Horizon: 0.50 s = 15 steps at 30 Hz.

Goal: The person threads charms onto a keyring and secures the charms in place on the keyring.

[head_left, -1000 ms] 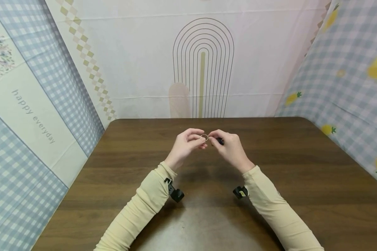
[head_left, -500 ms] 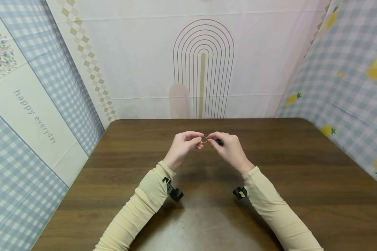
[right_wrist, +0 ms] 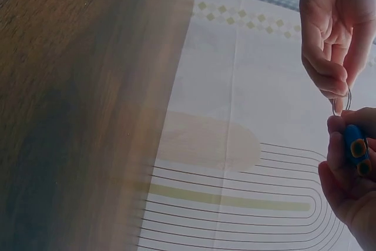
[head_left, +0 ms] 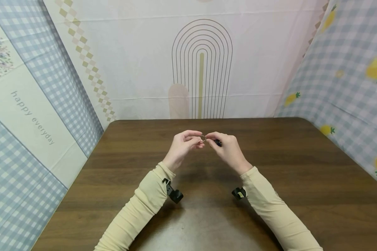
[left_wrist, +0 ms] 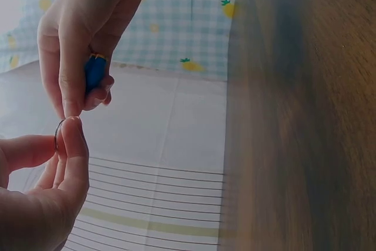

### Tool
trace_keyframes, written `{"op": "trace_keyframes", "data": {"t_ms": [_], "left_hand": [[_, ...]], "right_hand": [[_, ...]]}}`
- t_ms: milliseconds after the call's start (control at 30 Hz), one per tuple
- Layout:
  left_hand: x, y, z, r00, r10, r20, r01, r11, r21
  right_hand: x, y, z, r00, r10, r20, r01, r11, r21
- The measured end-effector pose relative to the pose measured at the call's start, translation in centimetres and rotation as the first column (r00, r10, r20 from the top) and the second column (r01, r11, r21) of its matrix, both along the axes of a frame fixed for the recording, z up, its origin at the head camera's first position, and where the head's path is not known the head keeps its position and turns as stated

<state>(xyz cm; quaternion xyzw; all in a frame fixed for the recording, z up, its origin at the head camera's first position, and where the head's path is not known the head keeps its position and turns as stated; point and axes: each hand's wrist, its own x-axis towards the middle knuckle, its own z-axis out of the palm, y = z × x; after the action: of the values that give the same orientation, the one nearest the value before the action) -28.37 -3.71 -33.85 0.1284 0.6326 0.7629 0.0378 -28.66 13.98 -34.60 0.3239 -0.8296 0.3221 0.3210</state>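
Note:
Above the middle of the table, my left hand pinches a thin metal key ring between thumb and fingers. On the ring's other side, the thumb and forefinger of my right hand meet at its edge. A small blue piece with orange-yellow spots lies tucked against the curled fingers of the right hand; in the head view it looks almost black. From the left wrist view, the key ring shows as a narrow loop by the touching fingertips. What the right fingertips cover at the ring is hidden.
The brown wooden table reaches back to a white printed cloth. Blue checked cloths hang at the left and right. A small black camera is strapped to the left wrist, another camera to the right.
Both hands stay together at nearly the same spot, shifting only slightly. The ring has turned a little between the fingertips, and the head view has moved slightly.

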Motion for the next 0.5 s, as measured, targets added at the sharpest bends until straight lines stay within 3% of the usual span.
{"op": "trace_keyframes", "data": {"t_ms": [233, 500], "left_hand": [[0.03, -0.08, 0.14, 1.000, -0.022, 0.002, 0.022, 0.998, -0.061], [-0.12, 0.05, -0.20, 0.996, -0.083, 0.029, 0.084, 0.996, -0.026]], "right_hand": [[0.09, 0.03, 0.17, 1.000, 0.002, 0.005, -0.002, 1.000, 0.010], [0.30, -0.03, 0.18, 0.999, -0.029, 0.016, 0.029, 0.999, -0.015]]}}
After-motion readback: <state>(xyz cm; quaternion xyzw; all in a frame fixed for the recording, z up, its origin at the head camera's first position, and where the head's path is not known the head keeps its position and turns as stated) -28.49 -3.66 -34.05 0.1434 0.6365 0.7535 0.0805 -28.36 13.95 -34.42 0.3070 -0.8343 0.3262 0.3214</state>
